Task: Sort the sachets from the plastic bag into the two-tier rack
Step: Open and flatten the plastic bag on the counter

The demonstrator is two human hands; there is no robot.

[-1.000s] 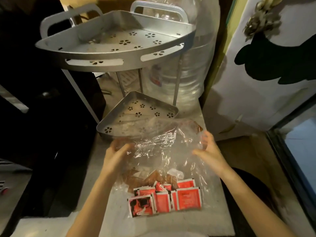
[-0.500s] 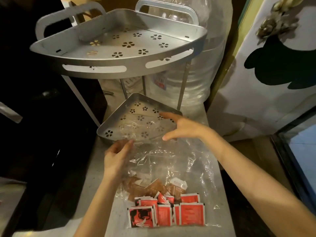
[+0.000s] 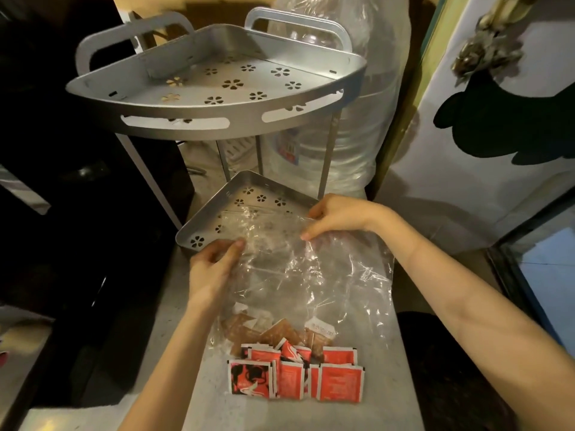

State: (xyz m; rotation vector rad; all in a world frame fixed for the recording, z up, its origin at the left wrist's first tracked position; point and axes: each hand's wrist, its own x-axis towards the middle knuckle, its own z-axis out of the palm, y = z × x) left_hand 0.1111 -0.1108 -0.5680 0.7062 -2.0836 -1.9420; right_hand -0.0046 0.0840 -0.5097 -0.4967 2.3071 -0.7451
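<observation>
Head view, the only one: both hands are at the mouth end of the plastic bag [image 3: 298, 269], which lies flat on the bench [image 3: 401, 384] with its open end draped over the front rim of the rack's lower tier [image 3: 214, 197]. Left hand [image 3: 211, 269]: grip looks pinched on the near-left edge of the film, thumb on top. Right hand [image 3: 334, 217]: fingers curled, pinching the far-right edge of the mouth. Sachets are all at the closed end nearest the person: red sachets [image 3: 295, 376] in a row along the bottom seam, brown sachets [image 3: 270, 331] just behind them. None in the rack yet; upper tier [image 3: 217, 85] and lower tier both bare. Step in hand, by my read: opening the mouth to get at the sachets. To do it well: separate the two film layers, don't just tug one, since thin film clings and can tear. Hold the mouth wide with one hand, reach in with the other. Don't upend the bag, or the red and brown will mix further. Pull one colour at a time, one colour per tier. Rack has flower cut-outs, so lay sachets flat to stop corners catching. Water bottle [image 3: 351, 144] behind the rack isn't in the way.
</observation>
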